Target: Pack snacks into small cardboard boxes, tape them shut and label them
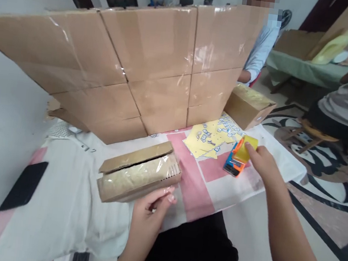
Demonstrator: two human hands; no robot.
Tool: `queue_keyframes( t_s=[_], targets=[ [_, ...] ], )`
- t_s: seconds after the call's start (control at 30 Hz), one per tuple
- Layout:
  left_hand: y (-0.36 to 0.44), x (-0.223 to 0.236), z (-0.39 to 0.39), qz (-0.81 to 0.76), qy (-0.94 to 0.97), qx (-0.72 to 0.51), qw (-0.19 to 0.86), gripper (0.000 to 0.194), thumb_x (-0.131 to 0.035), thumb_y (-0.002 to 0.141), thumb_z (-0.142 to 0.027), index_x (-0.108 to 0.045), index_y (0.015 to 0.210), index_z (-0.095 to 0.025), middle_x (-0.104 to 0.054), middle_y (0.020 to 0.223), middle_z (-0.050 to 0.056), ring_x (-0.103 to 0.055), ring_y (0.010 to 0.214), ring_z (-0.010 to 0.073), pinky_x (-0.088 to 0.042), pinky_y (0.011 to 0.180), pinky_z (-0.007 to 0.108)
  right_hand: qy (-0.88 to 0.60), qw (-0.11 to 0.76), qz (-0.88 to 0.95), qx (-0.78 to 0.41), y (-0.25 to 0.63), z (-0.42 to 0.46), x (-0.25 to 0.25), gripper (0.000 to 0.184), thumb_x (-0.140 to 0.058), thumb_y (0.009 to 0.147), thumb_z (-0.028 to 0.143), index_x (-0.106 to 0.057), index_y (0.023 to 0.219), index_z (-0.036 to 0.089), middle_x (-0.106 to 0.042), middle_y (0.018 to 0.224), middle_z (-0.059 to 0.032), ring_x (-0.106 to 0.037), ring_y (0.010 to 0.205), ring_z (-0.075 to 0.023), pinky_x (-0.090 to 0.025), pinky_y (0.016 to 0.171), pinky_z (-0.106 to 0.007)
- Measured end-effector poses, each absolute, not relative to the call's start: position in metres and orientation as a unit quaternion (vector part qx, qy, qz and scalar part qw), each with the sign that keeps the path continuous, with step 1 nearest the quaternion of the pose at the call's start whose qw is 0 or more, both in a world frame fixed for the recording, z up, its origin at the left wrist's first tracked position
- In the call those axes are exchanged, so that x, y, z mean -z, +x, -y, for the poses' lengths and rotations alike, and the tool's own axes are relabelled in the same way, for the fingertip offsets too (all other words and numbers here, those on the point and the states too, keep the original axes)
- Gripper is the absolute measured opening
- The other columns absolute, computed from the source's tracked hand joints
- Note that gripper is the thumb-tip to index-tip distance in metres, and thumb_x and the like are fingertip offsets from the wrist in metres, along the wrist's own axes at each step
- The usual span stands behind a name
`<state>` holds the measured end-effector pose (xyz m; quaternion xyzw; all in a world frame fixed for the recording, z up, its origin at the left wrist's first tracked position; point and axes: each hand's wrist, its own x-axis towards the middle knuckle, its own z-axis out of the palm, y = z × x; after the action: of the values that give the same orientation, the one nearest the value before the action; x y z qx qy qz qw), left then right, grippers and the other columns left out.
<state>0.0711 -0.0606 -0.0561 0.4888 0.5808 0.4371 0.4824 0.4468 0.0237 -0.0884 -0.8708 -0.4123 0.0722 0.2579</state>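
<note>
A small cardboard box (136, 176) lies on its side on the table, its top flap taped over with clear tape. My left hand (151, 212) rests against the box's near right corner, fingers curled onto the edge. My right hand (261, 160) reaches out to the right and grips an orange and blue tape dispenser (237, 157) with a yellowish tape roll, set down on the cloth. Yellow sticker sheets (212, 139) with small labels lie just behind the dispenser.
A tall wall of taped cardboard panels (143, 67) stands across the back of the table. Another small box (248, 106) sits at the right end. A black phone (24, 186) lies at the left. One person sits behind the cardboard, another at the far right.
</note>
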Motion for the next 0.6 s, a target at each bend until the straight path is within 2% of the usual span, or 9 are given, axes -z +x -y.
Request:
queue_keyframes(
  t_s=[0.07,0.13,0.17,0.23,0.3,0.37,0.43,0.5,0.6],
  targets=[
    [0.064,0.054,0.06,-0.571,0.501,-0.453,0.467,0.027,-0.074,0.084,-0.044,-0.083,0.097,-0.022,-0.079,0.076,0.004,-0.06,0.05,0.0112,-0.049,0.047,0.021,-0.88,0.227,0.415,0.05,0.43,-0.009,0.068,0.068,-0.057,0.084,0.068,-0.066,0.111,0.006,-0.066,0.11,-0.0304,-0.061,0.111,-0.0487,-0.05,0.09,-0.062],
    [0.057,0.05,0.058,-0.555,0.533,-0.458,0.445,0.022,-0.074,0.085,-0.041,-0.084,0.095,-0.024,-0.078,0.073,0.003,-0.059,0.052,0.0108,-0.05,0.051,0.021,-0.805,0.299,0.507,0.07,0.391,0.004,0.046,0.063,-0.062,0.085,0.061,-0.062,0.123,0.01,-0.065,0.115,-0.0249,-0.06,0.112,-0.0424,-0.049,0.093,-0.058],
    [0.054,0.048,0.057,-0.547,0.552,-0.457,0.433,0.02,-0.074,0.085,-0.04,-0.084,0.094,-0.025,-0.077,0.071,0.002,-0.057,0.051,0.0102,-0.051,0.053,0.021,-0.733,0.344,0.587,0.011,0.365,0.011,0.035,0.054,-0.061,0.089,0.055,-0.062,0.125,0.015,-0.066,0.113,-0.0183,-0.063,0.104,-0.0344,-0.051,0.09,-0.051],
    [0.047,0.042,0.056,-0.531,0.589,-0.451,0.41,0.017,-0.074,0.086,-0.038,-0.084,0.093,-0.026,-0.076,0.071,0.0,-0.054,0.051,0.0089,-0.05,0.055,0.021,-0.555,0.361,0.733,-0.156,0.31,0.022,0.017,0.038,-0.06,0.096,0.045,-0.061,0.126,0.022,-0.067,0.107,-0.0094,-0.065,0.095,-0.0241,-0.053,0.083,-0.039],
    [0.04,0.039,0.058,-0.514,0.619,-0.44,0.399,0.016,-0.073,0.088,-0.036,-0.084,0.094,-0.026,-0.076,0.074,0.001,-0.056,0.053,0.0092,-0.05,0.057,0.021,-0.447,0.341,0.8,-0.208,0.262,0.034,0.002,0.028,-0.067,0.095,0.038,-0.065,0.117,0.023,-0.066,0.104,-0.0065,-0.062,0.096,-0.0213,-0.052,0.081,-0.035],
    [0.032,0.039,0.062,-0.499,0.63,-0.431,0.411,0.016,-0.072,0.089,-0.036,-0.084,0.091,-0.026,-0.076,0.072,0.001,-0.059,0.055,0.0106,-0.051,0.058,0.021,-0.397,0.323,0.843,-0.164,0.231,0.045,-0.011,0.007,-0.065,0.096,0.025,-0.067,0.102,0.02,-0.065,0.099,-0.0055,-0.059,0.098,-0.0212,-0.048,0.084,-0.036],
    [0.022,0.041,0.067,-0.486,0.615,-0.43,0.449,0.02,-0.074,0.087,-0.041,-0.085,0.095,-0.025,-0.074,0.066,0.001,-0.056,0.049,0.0103,-0.049,0.052,0.02,-0.349,0.305,0.881,-0.098,0.221,0.056,-0.024,0.011,-0.058,0.098,0.013,-0.066,0.092,0.018,-0.066,0.095,-0.0046,-0.058,0.101,-0.0213,-0.044,0.093,-0.039],
    [0.011,0.045,0.071,-0.5,0.581,-0.426,0.48,0.032,-0.076,0.084,-0.047,-0.083,0.106,-0.025,-0.071,0.059,-0.001,-0.046,0.039,0.0081,-0.043,0.042,0.019,-0.296,0.304,0.903,-0.063,0.228,0.066,-0.039,0.015,-0.055,0.097,0.009,-0.066,0.093,0.018,-0.068,0.093,-0.003,-0.058,0.102,-0.0206,-0.038,0.103,-0.041],
    [-0.003,0.049,0.071,-0.597,0.522,-0.429,0.432,0.041,-0.072,0.085,-0.052,-0.081,0.111,-0.022,-0.067,0.054,-0.002,-0.04,0.037,0.0073,-0.038,0.039,0.019,-0.312,0.335,0.887,-0.064,0.246,0.07,-0.068,0.016,-0.059,0.095,0.01,-0.067,0.102,0.022,-0.067,0.096,-0.0031,-0.058,0.105,-0.0215,-0.037,0.104,-0.041]
  ],
)
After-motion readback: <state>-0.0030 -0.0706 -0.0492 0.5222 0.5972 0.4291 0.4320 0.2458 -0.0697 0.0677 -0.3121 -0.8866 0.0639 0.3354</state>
